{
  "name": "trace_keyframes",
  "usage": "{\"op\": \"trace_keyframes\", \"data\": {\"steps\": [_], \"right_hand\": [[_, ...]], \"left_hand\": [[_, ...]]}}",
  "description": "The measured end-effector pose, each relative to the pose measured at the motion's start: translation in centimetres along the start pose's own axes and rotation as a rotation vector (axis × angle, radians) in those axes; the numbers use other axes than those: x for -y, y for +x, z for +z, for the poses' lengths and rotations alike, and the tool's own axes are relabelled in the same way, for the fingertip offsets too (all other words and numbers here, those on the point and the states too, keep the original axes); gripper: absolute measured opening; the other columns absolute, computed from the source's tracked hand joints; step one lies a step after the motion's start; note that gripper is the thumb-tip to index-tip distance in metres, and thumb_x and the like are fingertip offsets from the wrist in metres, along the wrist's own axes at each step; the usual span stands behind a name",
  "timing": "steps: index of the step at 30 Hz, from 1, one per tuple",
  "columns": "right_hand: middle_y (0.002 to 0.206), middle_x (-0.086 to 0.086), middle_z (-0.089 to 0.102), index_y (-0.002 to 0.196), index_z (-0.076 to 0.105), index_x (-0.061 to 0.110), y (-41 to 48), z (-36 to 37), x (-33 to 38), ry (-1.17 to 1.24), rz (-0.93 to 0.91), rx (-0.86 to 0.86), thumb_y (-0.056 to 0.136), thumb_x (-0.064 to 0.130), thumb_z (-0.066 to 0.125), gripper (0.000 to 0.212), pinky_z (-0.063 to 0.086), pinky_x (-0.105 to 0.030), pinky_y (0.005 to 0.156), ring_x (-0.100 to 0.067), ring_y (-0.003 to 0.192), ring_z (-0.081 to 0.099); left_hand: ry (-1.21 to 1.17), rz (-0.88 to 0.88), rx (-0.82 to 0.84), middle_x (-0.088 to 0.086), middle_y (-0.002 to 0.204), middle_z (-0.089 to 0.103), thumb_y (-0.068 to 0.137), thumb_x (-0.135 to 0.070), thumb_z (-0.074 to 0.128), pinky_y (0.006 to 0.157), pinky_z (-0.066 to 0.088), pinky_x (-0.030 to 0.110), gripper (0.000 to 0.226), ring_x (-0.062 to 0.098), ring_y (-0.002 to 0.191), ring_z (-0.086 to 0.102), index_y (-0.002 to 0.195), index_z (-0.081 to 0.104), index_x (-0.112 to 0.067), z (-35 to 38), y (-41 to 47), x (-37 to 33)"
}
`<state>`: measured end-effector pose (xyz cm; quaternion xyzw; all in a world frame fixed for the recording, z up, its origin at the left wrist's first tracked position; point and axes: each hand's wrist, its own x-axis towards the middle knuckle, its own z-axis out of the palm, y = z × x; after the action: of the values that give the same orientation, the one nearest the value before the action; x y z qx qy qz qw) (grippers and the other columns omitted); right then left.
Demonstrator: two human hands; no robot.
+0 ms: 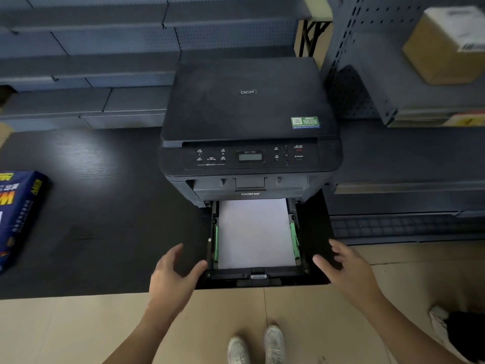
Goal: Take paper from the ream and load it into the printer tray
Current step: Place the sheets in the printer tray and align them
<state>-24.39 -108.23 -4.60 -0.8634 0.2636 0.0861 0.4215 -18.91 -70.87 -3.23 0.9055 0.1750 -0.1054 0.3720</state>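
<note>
A black printer (249, 111) stands on a dark table. Its paper tray (258, 278) is pulled out toward me and holds a flat stack of white paper (256, 232) between green side guides. My left hand (174, 271) hovers open just left of the tray's front corner, holding nothing. To the right of the tray, my right hand (346, 266) is also open and holds nothing. The blue paper ream (18, 216) lies at the table's far left edge, well apart from both hands.
Grey metal shelving runs behind the dark table (105, 206) and on the right, where a cardboard box (446, 46) sits on a shelf. Below the table edge are beige floor tiles and my shoes (258, 345).
</note>
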Motion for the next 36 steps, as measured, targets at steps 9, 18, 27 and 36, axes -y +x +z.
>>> {"op": "trace_keyframes", "data": {"steps": [9,18,27,36], "right_hand": [[0.131,-0.003,0.064,0.142,0.044,0.016,-4.7,4.4,-2.4,-0.015,0.103,-0.016,0.068,0.051,0.081,0.09,0.048,-0.028,0.091,-0.021,0.116,0.062],[0.111,0.002,0.073,0.116,0.066,0.012,-3.0,5.3,-1.3,0.212,0.059,-0.114,0.073,0.026,0.084,0.048,0.05,-0.028,0.097,-0.017,0.11,0.067],[0.115,-0.006,0.073,0.113,0.067,0.007,6.1,5.7,2.6,0.222,0.044,-0.162,0.076,0.033,0.08,0.047,0.049,-0.018,0.088,-0.019,0.113,0.065],[0.093,0.002,0.076,0.09,0.067,0.016,12.4,6.1,5.5,0.141,-0.001,-0.275,0.073,0.034,0.079,0.027,0.038,-0.006,0.062,-0.012,0.089,0.069]], "left_hand": [[-0.184,-0.207,0.036,-0.003,0.146,0.049,0.051,-0.042,0.094,0.101,0.047,0.042,0.125,0.026,0.127,0.053,0.154,0.025,-0.024,3.4,-2.9,4.6],[-0.264,-0.239,-0.076,-0.015,0.13,0.057,0.05,-0.048,0.091,0.087,0.047,0.031,0.113,0.008,0.109,0.054,0.147,0.035,-0.029,4.5,-1.0,3.7],[-0.247,-0.126,-0.149,-0.001,0.12,0.063,0.058,-0.044,0.092,0.097,0.048,0.037,0.109,0.023,0.114,0.061,0.148,0.038,-0.014,5.3,7.7,-1.4],[-0.244,-0.023,-0.184,-0.013,0.086,0.069,0.063,-0.03,0.09,0.073,0.047,0.029,0.049,0.012,0.078,0.064,0.1,0.059,-0.021,5.9,13.8,-4.3]]}}
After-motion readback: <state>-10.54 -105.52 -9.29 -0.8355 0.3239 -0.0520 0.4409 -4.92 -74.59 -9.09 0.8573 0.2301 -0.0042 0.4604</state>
